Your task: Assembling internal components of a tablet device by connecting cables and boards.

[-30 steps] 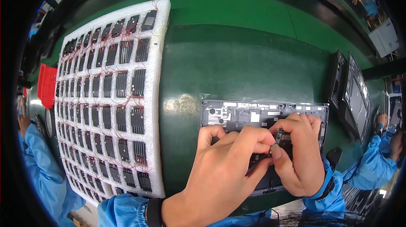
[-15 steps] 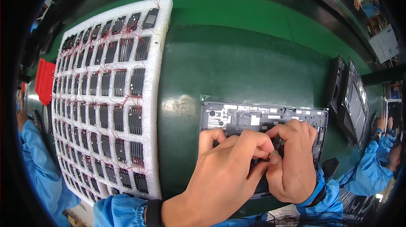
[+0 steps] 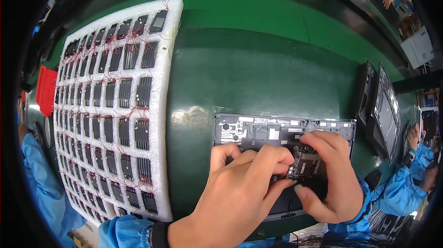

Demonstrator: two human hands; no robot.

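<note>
A dark laptop shell [image 3: 258, 139] with its inside facing up lies on the green bench in front of me. Over its middle is a small dark circuit board [image 3: 307, 164] with light connectors along its left edge. My left hand [image 3: 244, 181] is closed, thumb and index finger gripping that left edge; its other fingers curl over the shell and partly hide it. My right hand [image 3: 334, 176] is open, with fingers above and thumb below the board's right side, apart from it. Whether the board rests on the shell is hard to see.
On the left a white foam tray [image 3: 159, 109] holds rows of black parts with thin red wires. A red bin [image 3: 46, 91] is beyond it. Two dark panels [image 3: 385, 114] lean at the right. Co-workers' blue sleeves [image 3: 401, 192] show on both sides.
My right fingers have let go and spread away from the pinch, uncovering the circuit board. My left hand stays closed at its left edge. The whole view has shifted slightly.
</note>
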